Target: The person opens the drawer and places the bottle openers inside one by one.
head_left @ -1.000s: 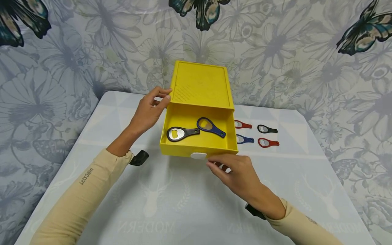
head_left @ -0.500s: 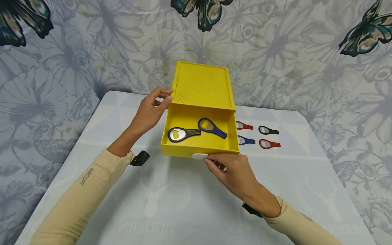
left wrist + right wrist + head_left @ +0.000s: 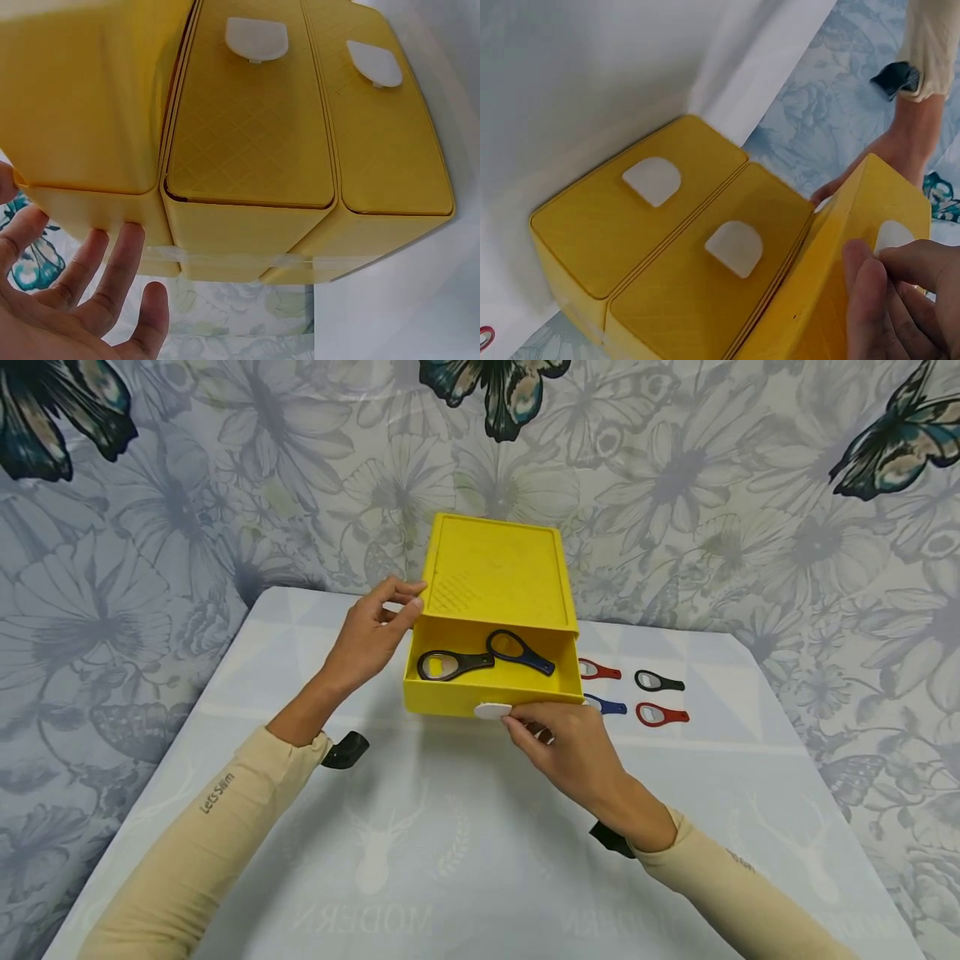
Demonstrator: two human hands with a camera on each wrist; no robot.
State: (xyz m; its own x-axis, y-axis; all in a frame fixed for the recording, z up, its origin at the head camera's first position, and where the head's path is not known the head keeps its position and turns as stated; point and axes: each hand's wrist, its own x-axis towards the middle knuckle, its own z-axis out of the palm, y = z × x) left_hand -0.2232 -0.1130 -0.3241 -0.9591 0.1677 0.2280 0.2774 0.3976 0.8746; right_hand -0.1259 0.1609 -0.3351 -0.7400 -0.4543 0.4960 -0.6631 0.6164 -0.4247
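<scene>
A yellow plastic drawer unit [image 3: 498, 568] stands on the table, its top drawer [image 3: 442, 697] partly pulled out. Inside lie a black bottle opener [image 3: 474, 662] and a blue bottle opener [image 3: 537, 662], their ends close together. At the drawer's white handle [image 3: 491, 711], my right hand [image 3: 566, 747] pinches the right edge between thumb and fingers, as the right wrist view also shows. My left hand [image 3: 367, 639] touches the unit's left side near the top front corner. In the left wrist view, its fingers [image 3: 109, 281] are spread against the yellow side wall.
Two lower drawers with white handles [image 3: 257, 37] are closed. Right of the unit, a black opener [image 3: 667, 682], two red openers [image 3: 671, 716] and a partly hidden blue opener [image 3: 611, 707] lie on the pale table [image 3: 480, 852]. A patterned wall [image 3: 675, 485] rises behind.
The top drawer has slid partway inward with the two openers in it, and my right hand has moved forward with its handle. My left hand stays on the unit's side.
</scene>
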